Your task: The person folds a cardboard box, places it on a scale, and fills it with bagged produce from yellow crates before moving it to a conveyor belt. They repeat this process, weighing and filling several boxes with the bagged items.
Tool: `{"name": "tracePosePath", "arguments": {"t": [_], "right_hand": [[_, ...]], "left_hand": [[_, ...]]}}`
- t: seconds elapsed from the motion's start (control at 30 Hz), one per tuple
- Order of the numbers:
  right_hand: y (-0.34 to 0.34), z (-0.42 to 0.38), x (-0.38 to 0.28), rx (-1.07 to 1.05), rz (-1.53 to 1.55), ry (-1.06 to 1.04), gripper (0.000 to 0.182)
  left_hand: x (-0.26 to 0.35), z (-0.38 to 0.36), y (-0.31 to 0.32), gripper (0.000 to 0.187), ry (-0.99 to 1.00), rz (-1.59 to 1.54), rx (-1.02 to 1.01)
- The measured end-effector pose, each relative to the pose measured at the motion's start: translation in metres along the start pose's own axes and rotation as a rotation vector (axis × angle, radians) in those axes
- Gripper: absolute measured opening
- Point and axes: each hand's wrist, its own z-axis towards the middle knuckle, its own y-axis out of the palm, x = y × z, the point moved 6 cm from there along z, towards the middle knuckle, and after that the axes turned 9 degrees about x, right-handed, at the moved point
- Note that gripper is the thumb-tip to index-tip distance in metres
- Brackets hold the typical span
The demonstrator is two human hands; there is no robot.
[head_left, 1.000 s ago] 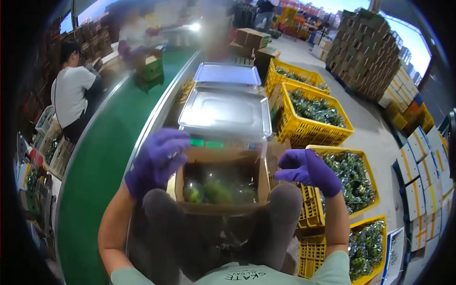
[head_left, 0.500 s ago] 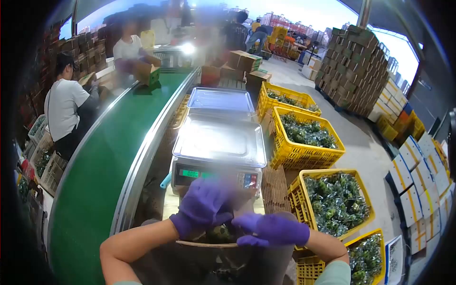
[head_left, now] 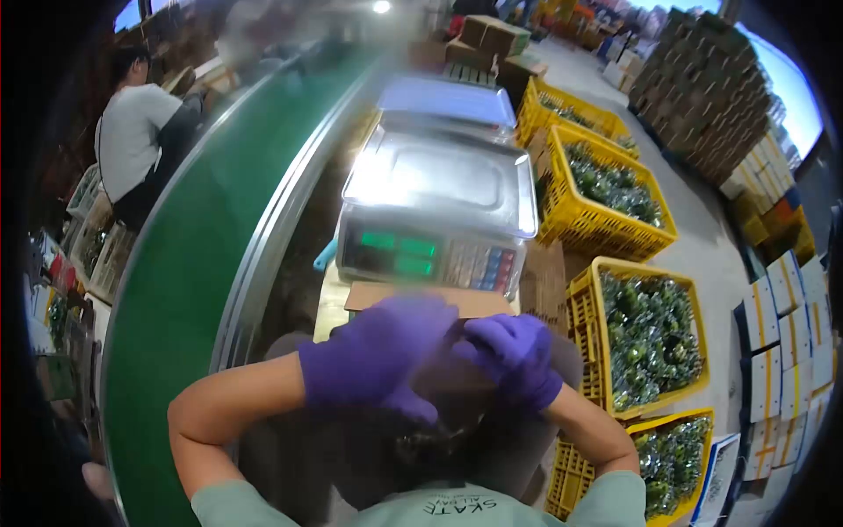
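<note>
My left hand (head_left: 373, 356), in a purple glove, reaches over my lap behind the near scale. Its thumb stands apart from the fingers, whose tips are blurred. My right hand (head_left: 514, 353), gloved alike, has its fingers curled; what they hold, if anything, is hidden. Just past both hands lies a brown cardboard flap (head_left: 430, 299), up against the front of a digital weighing scale (head_left: 439, 180) with a steel pan and lit green display. Between the hands and my lap, the area is dark and smeared.
A green conveyor belt (head_left: 189, 290) runs along the left, with a seated person (head_left: 136, 132) beyond it. Yellow crates (head_left: 597, 342) of green, plastic-wrapped produce line the right. A second scale (head_left: 448, 98) stands behind the first. White boxes (head_left: 781, 351) are stacked at far right.
The view has tilted down and closer to the scale. The cardboard flap now shows beyond my hands. My right hand has gone from stretched fingers to curled ones; the display shows different green lighting.
</note>
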Motion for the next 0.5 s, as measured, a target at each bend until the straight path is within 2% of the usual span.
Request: {"name": "tracePosePath", "arguments": {"t": [0.03, 0.1, 0.13, 0.2, 0.23, 0.27, 0.3, 0.33, 0.43, 0.5], "right_hand": [[-0.001, -0.008, 0.000, 0.042, -0.052, -0.001, 0.035], [-0.013, -0.008, -0.015, 0.250, -0.320, -0.238, 0.054], [-0.019, 0.005, -0.017, 0.245, -0.310, -0.230, 0.054], [-0.022, 0.039, -0.009, 0.079, -0.345, -0.110, 0.081], [-0.015, 0.040, -0.006, 0.070, -0.338, -0.106, 0.081], [0.010, 0.036, -0.003, -0.129, -0.268, -0.130, 0.091], [0.035, 0.026, 0.000, -0.328, -0.191, -0.150, 0.101], [0.052, 0.017, 0.008, -0.428, -0.110, -0.102, 0.110], [0.046, 0.009, 0.009, -0.366, -0.073, -0.088, 0.105], [0.042, 0.024, 0.011, -0.456, -0.109, -0.100, 0.081]], "left_hand": [[-0.003, -0.004, 0.017, 0.094, -0.062, 0.062, -0.020], [-0.014, -0.012, 0.036, 0.096, -0.073, 0.076, 0.015], [-0.017, -0.013, 0.039, 0.097, -0.063, 0.100, 0.070], [-0.024, -0.013, 0.041, 0.103, -0.125, -0.015, 0.009], [-0.025, -0.016, 0.037, 0.107, -0.095, 0.017, 0.122], [-0.026, -0.018, 0.033, 0.111, -0.067, 0.051, 0.234], [-0.027, -0.019, 0.033, 0.119, -0.082, 0.105, 0.273], [-0.025, -0.019, 0.036, 0.119, -0.088, 0.097, 0.257], [-0.026, -0.018, 0.046, 0.121, -0.170, 0.110, 0.202], [-0.025, -0.015, 0.039, 0.118, -0.178, 0.088, 0.172]]}}
